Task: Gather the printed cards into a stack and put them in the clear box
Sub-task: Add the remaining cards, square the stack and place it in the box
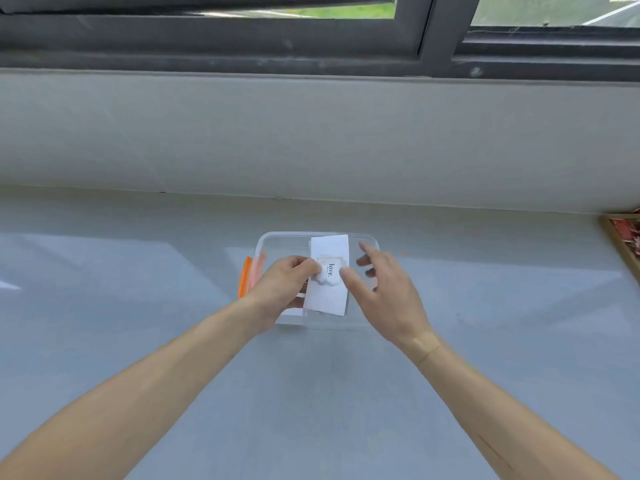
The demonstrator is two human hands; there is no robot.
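Observation:
A stack of white printed cards (329, 292), the top one reading "love.", sits over the clear box (273, 237) in the middle of the table. My left hand (282, 289) grips the stack's left edge, thumb on top. My right hand (384, 289) touches the stack's right edge with its thumb, while its other fingers are spread above the box's right side. An orange latch (245, 277) marks the box's left wall. I cannot tell whether the stack rests on the box's floor or is held just above it.
The grey table (138, 306) runs back to a low grey wall (311, 133) under a dark window frame. A wooden tray with red items (623, 237) pokes in at the far right edge.

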